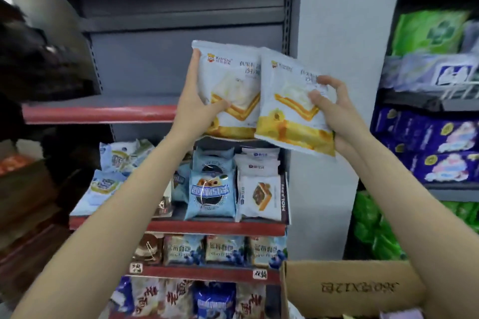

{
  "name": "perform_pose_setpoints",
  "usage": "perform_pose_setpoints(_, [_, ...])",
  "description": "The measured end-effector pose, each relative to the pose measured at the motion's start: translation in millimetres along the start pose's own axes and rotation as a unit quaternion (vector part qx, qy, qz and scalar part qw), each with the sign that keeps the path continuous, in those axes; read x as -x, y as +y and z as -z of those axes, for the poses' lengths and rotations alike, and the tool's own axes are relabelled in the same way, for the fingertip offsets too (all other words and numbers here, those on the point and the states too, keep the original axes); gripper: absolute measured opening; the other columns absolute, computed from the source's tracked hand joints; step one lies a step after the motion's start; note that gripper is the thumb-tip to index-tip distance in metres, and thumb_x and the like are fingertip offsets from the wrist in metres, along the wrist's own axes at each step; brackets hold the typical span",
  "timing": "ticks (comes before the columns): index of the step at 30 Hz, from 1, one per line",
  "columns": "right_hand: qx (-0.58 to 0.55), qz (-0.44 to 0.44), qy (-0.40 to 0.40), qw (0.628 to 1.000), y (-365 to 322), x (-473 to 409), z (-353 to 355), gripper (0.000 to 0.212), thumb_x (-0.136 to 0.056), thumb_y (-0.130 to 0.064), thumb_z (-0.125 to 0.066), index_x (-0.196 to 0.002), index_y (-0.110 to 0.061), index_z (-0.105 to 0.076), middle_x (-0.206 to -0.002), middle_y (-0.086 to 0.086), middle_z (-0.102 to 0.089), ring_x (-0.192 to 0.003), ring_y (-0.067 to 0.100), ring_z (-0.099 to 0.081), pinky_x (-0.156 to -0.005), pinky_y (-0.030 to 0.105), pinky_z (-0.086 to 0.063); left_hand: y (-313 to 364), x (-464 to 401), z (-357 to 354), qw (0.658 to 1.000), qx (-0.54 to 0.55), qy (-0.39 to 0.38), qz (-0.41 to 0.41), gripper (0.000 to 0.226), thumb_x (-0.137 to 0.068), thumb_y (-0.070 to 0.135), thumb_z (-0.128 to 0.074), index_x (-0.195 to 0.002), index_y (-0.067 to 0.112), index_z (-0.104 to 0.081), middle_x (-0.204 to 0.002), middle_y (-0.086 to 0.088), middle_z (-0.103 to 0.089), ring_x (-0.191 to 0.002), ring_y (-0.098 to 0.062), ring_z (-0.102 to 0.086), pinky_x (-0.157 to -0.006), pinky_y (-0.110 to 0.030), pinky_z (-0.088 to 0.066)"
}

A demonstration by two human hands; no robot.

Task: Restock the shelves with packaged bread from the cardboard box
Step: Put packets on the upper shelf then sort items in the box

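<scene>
Left hand point(193, 101): grips one white-and-yellow bread packet point(228, 90) by its left edge, thumb on the front. Right hand point(334, 109): pinches a second, matching packet point(290, 116) at its right side; this packet overlaps the first. Both are held upright before the red-edged upper shelf point(98, 113). Lower shelves point(215, 228): assorted packaged breads. Cardboard box point(352, 290): bottom right, beneath the right forearm.

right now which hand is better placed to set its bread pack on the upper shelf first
Probably the left hand. Its bread pack is already upright over the upper shelf beside the bare stretch. The right hand holds its pack tilted, nearer the white pillar.
</scene>
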State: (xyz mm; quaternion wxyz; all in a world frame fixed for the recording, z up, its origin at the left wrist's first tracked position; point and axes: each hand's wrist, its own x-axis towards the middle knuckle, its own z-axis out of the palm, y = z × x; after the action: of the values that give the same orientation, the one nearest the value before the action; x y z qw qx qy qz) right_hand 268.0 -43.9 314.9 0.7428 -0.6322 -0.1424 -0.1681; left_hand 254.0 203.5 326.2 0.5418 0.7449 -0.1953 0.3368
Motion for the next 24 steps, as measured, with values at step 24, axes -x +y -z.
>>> perform_pose_setpoints(24, [0.335, 0.081, -0.048, 0.937, 37.3, -205.5, -67.8, 0.061, -0.089, 0.004, -0.050, -0.138, -0.027, -0.031, -0.137, 0.002, -0.039, -0.094, 0.023, -0.053, -0.074, 0.026, -0.043, -127.0, -236.0, -27.6, 0.980, -0.124, -0.153, 0.039, 0.080, -0.090, 0.013, -0.056, -0.151, 0.024, -0.005, -0.148, 0.008, -0.031, -0.126, -0.017, -0.042, -0.100, -0.034, -0.040])
